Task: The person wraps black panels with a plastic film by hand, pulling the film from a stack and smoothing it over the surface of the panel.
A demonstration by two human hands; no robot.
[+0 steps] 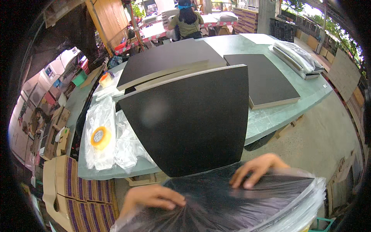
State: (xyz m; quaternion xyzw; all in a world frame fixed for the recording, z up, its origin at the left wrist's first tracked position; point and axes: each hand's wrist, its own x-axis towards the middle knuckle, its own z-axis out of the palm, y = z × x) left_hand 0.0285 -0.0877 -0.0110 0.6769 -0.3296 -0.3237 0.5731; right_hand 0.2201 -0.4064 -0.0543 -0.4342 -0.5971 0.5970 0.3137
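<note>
A clear plastic bag (216, 197), dark where something black shows through, spreads across the near side in front of me. My left hand (154, 198) has its fingertips pinched on the film, and creases fan out from them. On the bag's far right part lies my right hand (257, 170), fingers bent and apart, touching the plastic. A large black panel (189, 120) with a pale edge stands tilted just beyond both hands. Its lower edge meets the bag's far side; whether it is inside the bag I cannot tell.
Black panels (166, 58) lie stacked on the green table (266, 121), with another stack (266, 77) at right. Wrapped panels (295, 58) sit far right. Tape (101, 138) rests on plastic bags at left. Cartons (87, 185) stand below; a person (187, 21) sits behind.
</note>
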